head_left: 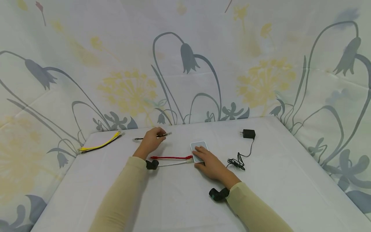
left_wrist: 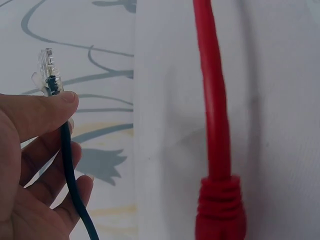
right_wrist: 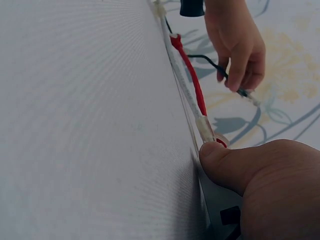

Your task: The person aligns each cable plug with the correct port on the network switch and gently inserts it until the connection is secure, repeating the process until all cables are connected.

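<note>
Between thumb and fingertips my left hand pinches a dark network cable just behind its clear plug, raised above the table. A small white network box lies on the table under my right hand. That hand holds the box, fingers over the top and thumb at the near side. From the box's left side run a red network cable and a white network cable, side by side. The right wrist view shows the thumb beside the white cable's plug; the ports are hidden.
A black power adapter lies at the back right, its cord loosely bundled and running toward the box. Yellow and black cables lie together at the table's left edge. A flowered cloth hangs behind the table.
</note>
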Tool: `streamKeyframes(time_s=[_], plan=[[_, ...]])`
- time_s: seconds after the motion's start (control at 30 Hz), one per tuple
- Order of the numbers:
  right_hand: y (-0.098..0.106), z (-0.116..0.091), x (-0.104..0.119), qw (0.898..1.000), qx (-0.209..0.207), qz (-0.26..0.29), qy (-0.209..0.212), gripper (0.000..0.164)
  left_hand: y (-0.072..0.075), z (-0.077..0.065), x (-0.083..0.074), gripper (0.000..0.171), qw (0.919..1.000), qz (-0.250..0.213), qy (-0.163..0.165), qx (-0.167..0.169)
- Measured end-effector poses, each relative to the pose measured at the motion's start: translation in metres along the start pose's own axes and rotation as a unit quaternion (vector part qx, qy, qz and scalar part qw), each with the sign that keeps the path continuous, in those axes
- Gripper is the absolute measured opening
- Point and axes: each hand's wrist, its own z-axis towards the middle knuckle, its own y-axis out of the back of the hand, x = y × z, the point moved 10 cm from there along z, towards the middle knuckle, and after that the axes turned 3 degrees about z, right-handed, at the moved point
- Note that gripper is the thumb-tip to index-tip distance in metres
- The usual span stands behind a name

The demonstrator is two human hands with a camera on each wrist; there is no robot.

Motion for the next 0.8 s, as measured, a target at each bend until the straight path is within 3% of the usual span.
streamKeyframes(time_s=[0.27,0.57,0.8], plan=[[0.001,0.000,0.001,1.000,0.001,-0.003,-0.001,0.055,-0.011,-0.002,-0.002,0.016,0.9997,-0.023,0.000,0.009],[0.001,0.001,0.001,1.000,-0.003,-0.005,0.006,0.055,-0.027,-0.007,-0.002,0.018,0.9990,-0.018,0.012,0.038],[0.001,0.000,0.002,1.000,-0.004,0.002,0.004,0.055,-0.033,-0.011,-0.007,0.020,0.9989,-0.013,0.013,0.042]])
